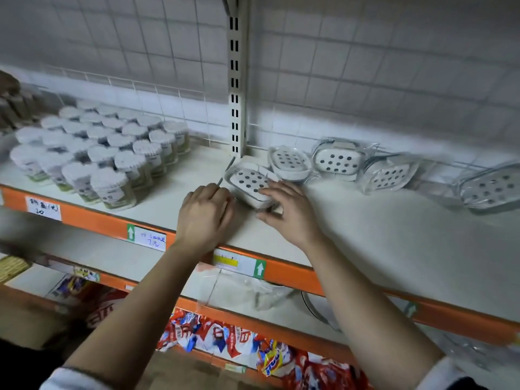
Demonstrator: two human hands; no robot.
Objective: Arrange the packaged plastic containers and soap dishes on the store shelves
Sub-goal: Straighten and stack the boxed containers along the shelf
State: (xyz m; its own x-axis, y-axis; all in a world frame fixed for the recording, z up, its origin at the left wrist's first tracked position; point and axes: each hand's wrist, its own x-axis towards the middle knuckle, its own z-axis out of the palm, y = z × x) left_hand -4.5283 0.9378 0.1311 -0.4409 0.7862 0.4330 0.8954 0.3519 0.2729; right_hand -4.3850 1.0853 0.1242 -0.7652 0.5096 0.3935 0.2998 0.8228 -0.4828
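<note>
A packaged white soap dish (pixel 249 180) with dark drain holes lies on the upper shelf (pixel 365 235) near the middle upright. My left hand (pixel 206 213) grips its left edge with curled fingers. My right hand (pixel 287 211) rests on its right side, fingers spread over the top and front. Behind it, several more wrapped soap dishes lean against the wire back: one (pixel 289 161) close by, one (pixel 339 160) and one (pixel 389 173) further right, and a clear one (pixel 491 188) at far right.
A block of round lidded containers (pixel 92 153) fills the shelf's left part. The slotted upright (pixel 235 80) splits the tiled back wall. Orange shelf edges carry price tags (pixel 149 237). Clear wrapped items (pixel 264 294) lie on the shelf below, and snack bags (pixel 225 339) under that.
</note>
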